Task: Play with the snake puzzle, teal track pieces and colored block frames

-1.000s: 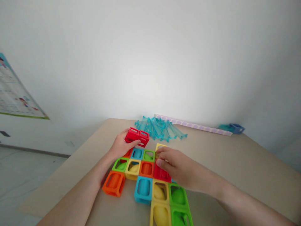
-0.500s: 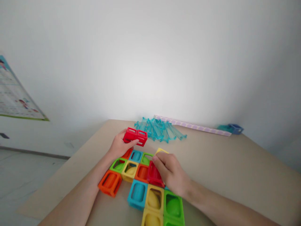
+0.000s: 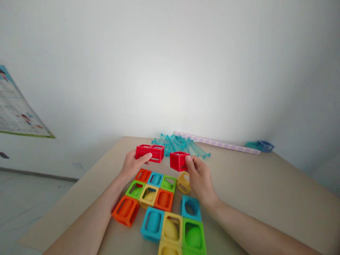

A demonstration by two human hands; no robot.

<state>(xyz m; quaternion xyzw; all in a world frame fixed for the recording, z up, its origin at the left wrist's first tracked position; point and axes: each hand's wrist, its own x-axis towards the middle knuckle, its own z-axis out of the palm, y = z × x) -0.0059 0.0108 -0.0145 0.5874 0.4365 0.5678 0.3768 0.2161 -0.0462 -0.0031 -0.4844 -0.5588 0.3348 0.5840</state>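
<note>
My left hand (image 3: 134,164) grips a pair of joined red open-sided cube blocks (image 3: 150,153), held above the table. Level with them, my right hand (image 3: 199,177) pinches one red cube block (image 3: 179,161) between thumb and fingers. A gap separates the two red pieces. Below the hands lie several coloured cube blocks, side by side: an orange one (image 3: 163,199), a blue one (image 3: 152,223), a yellow one (image 3: 171,228) and a green one (image 3: 193,235). A tilted yellow block (image 3: 183,183) and a blue block with a round opening (image 3: 190,208) lie near my right hand.
Translucent teal track-like pieces (image 3: 175,143) are heaped at the back of the table (image 3: 252,198). Behind them a long purple-and-white patterned strip (image 3: 215,142) runs along the wall. A dark blue block (image 3: 265,146) stands at the far right. A poster (image 3: 21,109) hangs at left.
My right hand has lifted the red block off the group of blocks and raised it beside the red pair. The left hand with its pair has shifted slightly left.
</note>
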